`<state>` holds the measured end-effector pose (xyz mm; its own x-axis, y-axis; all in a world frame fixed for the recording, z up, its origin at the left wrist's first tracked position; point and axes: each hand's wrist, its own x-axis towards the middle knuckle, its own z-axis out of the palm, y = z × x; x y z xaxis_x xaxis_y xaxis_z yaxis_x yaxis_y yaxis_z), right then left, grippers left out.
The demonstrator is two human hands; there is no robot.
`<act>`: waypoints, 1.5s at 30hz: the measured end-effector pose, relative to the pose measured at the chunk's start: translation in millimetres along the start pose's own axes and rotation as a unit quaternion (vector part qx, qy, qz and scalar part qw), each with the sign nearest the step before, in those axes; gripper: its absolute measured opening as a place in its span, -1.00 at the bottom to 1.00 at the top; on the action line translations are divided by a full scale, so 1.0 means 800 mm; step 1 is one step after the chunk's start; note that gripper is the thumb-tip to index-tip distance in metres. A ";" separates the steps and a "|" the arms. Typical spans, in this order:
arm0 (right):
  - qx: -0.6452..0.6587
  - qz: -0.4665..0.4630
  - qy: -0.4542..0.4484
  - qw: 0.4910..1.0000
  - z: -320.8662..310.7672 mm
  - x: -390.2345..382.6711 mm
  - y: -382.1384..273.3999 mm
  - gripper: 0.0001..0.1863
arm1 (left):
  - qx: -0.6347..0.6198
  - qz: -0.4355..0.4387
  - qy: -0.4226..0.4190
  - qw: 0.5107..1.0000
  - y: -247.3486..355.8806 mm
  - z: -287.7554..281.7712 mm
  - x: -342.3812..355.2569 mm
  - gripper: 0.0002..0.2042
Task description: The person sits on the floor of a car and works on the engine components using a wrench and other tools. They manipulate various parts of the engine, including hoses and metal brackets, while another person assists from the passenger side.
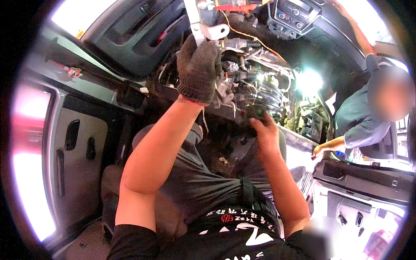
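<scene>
A dark knit glove covers my left hand [199, 71], which is closed around the lower end of a silver metal bracket [209, 32] with a round hole in its side tab. The bracket reaches up out of the picture. Below and to the right, my bare right hand [268, 132] has its fingers bent beside the lower edge of an exposed engine [268, 93]. Dark shadow at the fingertips hides what they hold, if anything. Hoses, connectors and metal pipes of the engine lie between and beyond both hands.
A bright work lamp [309, 81] shines right of the engine. An orange wire [247, 34] runs over the top. The dashboard's control panel [291, 17] is at the far right, a door panel [130, 32] at the far left. Another person [362, 117] leans in at right.
</scene>
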<state>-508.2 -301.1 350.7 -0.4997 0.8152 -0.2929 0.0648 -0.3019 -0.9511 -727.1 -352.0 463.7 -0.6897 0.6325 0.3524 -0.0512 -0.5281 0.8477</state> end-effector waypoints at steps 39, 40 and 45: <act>-0.092 -0.143 -0.204 0.964 0.009 0.039 -0.108 -0.76 | -0.052 -0.094 0.030 0.994 -0.021 0.006 -0.030 -0.75; -0.081 -0.166 -0.213 0.959 0.002 0.032 -0.112 -0.77 | -0.057 -0.108 0.050 0.991 -0.020 0.008 -0.031 -0.75; -0.209 -0.408 -0.234 0.857 -0.021 0.022 -0.136 -0.67 | -0.073 -0.086 -0.002 0.994 -0.056 -0.016 -0.014 -0.76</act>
<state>-509.2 -245.5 447.3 -0.8116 0.3532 0.4653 -0.2159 0.5587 -0.8008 -726.6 -342.6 416.7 -0.6593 0.7222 0.2090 -0.2731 -0.4891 0.8284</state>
